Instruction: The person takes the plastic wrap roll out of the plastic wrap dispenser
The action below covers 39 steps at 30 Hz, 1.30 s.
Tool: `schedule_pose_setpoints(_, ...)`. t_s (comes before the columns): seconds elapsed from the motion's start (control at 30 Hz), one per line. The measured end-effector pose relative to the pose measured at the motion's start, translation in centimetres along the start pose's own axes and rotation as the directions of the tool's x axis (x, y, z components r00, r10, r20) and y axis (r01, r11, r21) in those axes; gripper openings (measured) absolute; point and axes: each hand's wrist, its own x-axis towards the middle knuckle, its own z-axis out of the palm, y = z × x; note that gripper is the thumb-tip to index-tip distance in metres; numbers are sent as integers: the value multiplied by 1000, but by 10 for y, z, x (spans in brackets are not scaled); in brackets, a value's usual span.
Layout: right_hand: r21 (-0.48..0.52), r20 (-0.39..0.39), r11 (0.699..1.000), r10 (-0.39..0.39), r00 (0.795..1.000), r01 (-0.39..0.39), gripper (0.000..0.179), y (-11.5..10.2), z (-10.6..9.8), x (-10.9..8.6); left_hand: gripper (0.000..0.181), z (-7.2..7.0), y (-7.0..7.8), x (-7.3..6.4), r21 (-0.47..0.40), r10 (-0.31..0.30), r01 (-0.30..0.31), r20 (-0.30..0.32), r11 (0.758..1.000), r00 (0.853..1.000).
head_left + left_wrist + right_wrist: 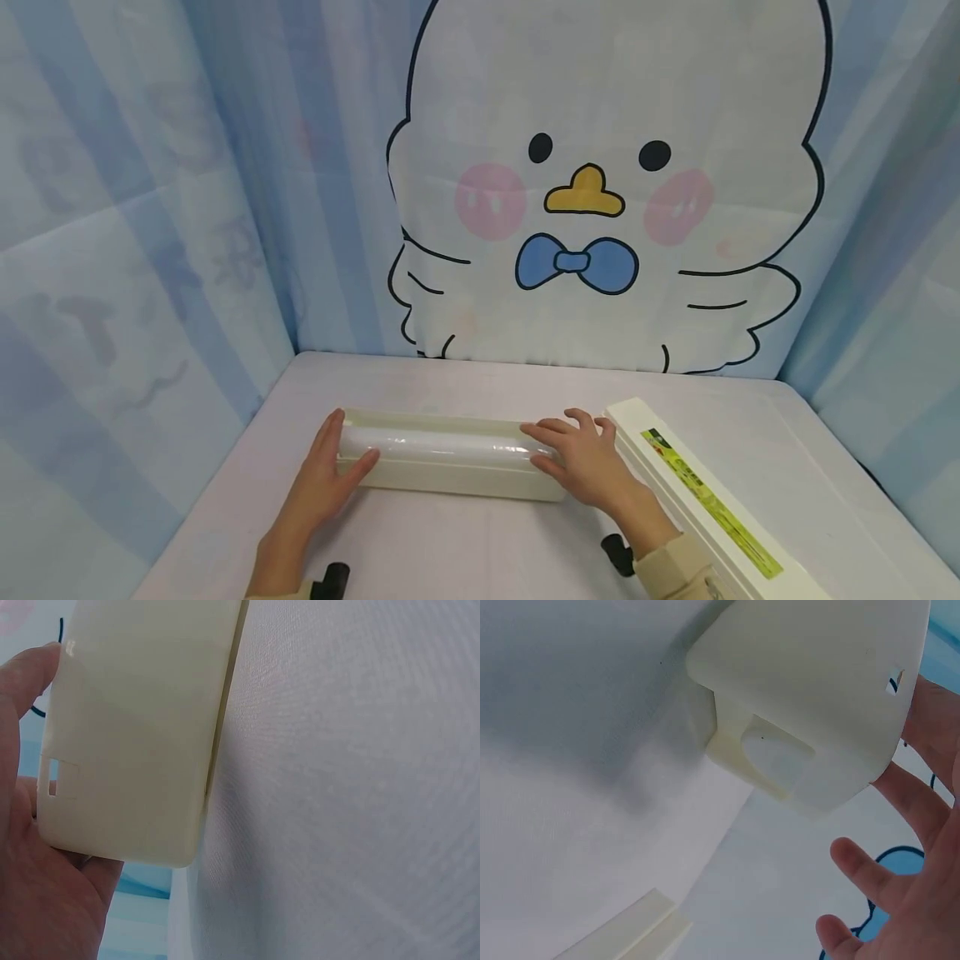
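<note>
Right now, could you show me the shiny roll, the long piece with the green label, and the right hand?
Shiny roll (442, 444): head view, middle of its side.
Long piece (711, 502): head view, on its label.
Right hand (587, 461): head view, its back.

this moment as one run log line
cream box: open-topped, on table | shiny roll: inside | left hand: touching left end | right hand: touching right end | labelled piece: right of box

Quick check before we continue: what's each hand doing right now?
Left hand: holding the left end of the pale box.
Right hand: at the box's right end, outer fingers spread; grip cannot be told.
</note>
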Motion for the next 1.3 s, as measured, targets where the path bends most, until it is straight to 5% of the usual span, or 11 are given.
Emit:
schedule_pose_setpoints(0.7,15,176,1000,-13,984,11,49,4,0,15,95,0,1,0,11,23,-23,-11,1000,1000)
schedule_pose_setpoints(1.3,17,160,998,-69,985,67,48,2,-3,15,96,0,1,0,18,6,-6,-3,1000,1000)
